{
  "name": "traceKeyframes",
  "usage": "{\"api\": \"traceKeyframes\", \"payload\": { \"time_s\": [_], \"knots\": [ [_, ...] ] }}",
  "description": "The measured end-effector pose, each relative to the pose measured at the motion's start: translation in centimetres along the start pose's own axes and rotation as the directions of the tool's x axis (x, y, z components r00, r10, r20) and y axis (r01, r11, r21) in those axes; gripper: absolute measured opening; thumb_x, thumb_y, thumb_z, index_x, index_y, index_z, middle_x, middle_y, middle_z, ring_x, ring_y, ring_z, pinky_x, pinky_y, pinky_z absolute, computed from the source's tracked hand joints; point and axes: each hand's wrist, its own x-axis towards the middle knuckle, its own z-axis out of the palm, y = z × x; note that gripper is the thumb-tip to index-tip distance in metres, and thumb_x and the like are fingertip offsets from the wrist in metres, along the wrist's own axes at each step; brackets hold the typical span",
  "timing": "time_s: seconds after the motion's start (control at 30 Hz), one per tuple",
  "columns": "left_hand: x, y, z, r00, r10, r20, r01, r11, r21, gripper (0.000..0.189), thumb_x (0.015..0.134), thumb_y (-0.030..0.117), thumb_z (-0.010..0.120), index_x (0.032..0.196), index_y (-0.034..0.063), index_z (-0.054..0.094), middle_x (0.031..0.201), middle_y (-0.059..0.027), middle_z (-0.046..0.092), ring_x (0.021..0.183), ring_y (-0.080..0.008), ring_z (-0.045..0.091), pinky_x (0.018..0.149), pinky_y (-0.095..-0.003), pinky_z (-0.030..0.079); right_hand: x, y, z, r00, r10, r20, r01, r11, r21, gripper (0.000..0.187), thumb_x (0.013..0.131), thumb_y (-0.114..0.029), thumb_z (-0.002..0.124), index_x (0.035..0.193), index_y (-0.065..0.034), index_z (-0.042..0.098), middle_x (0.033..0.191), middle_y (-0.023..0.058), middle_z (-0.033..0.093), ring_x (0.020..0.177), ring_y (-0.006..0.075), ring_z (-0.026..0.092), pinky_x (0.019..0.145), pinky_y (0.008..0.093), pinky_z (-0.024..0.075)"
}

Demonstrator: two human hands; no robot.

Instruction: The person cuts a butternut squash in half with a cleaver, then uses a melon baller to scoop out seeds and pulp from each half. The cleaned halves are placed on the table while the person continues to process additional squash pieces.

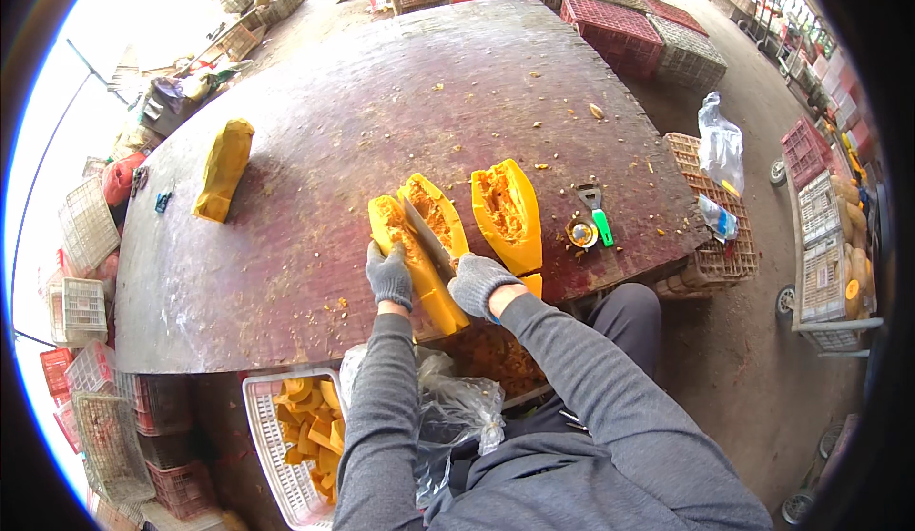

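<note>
My gloved left hand (pixel 389 273) rests against the left side of a long peeled pumpkin piece (pixel 429 288), holding it at the table's front edge. My gloved right hand (pixel 482 284) is closed round the handle of a knife, whose blade (pixel 427 234) stands between this piece and an opened piece with stringy pulp (pixel 436 211). Right of them lies a hollowed pumpkin half (pixel 506 209), with a smaller cut piece (pixel 532 284) below it. A green-handled peeler (pixel 597 213) lies beside a small round metal dish (pixel 582 232). A whole peeled pumpkin (pixel 224 170) lies at the left.
Seeds and scraps dot the wooden table (pixel 307 138). Below its front edge stand a white plastic basket (pixel 286 452) of pumpkin chunks and a clear plastic bag (pixel 465 406). Crates (pixel 618 38) stand beyond the far right edge. A loaded cart (pixel 822 245) is at the right.
</note>
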Motion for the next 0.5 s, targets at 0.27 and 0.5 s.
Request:
{"api": "traceKeyframes", "payload": {
  "time_s": [0.27, 0.5],
  "knots": [
    [-0.2, -0.3, 0.4, 0.99, -0.025, -0.137, 0.038, 0.995, 0.094, 0.023, 0.091, 0.01, 0.065, 0.111, -0.0023, 0.066, 0.094, -0.0139, 0.073, 0.083, -0.0226, 0.069, 0.076, -0.0354, 0.053, -2.2, 0.7, 3.6, 0.99, 0.07, -0.125, -0.06, 0.994, 0.089, 0.037, 0.09, -0.025, 0.055, 0.11, 0.0059, 0.061, 0.097, 0.0337, 0.069, 0.097, 0.0466, 0.069, 0.083, 0.0537, 0.0552],
    [-1.1, 0.7, 0.2, 0.989, 0.038, -0.144, 0.001, 0.966, 0.259, 0.023, 0.092, 0.011, 0.065, 0.111, -0.003, 0.064, 0.096, -0.0175, 0.074, 0.086, -0.0289, 0.071, 0.078, -0.0384, 0.054, 0.6, 0.1, 2.8, 0.999, 0.042, 0.019, -0.043, 0.997, 0.061, 0.039, 0.09, -0.023, 0.055, 0.113, 0.0052, 0.068, 0.106, 0.0323, 0.069, 0.104, 0.0452, 0.068, 0.089, 0.0505, 0.0555]
  ]
}}
